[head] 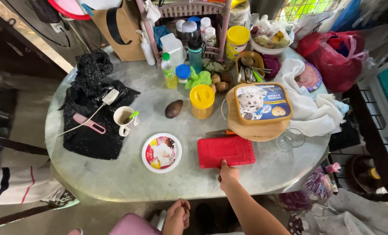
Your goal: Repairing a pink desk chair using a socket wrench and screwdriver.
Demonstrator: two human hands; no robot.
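Note:
My right hand (pixel 228 174) rests at the near edge of a red ridged cutting board (pixel 225 150) on the grey oval table (pixel 115 174), thumb on the board's rim. Behind the board lies a knife with an orange handle (pixel 220 132), partly hidden. My left hand (pixel 177 216) hangs below the table edge with fingers curled and nothing in it. A round white lid with a colourful print (pixel 162 152) lies left of the board. A dark avocado (pixel 173 109) sits farther back.
An ice cream tub (pixel 262 102) rests on a wooden board beside a clear glass (pixel 290 139). A yellow-lidded jar (pixel 202 101), a cup (pixel 124 119), a black cloth with pink comb (pixel 89 124), bottles, white cloth and red bag (pixel 333 56) crowd the back.

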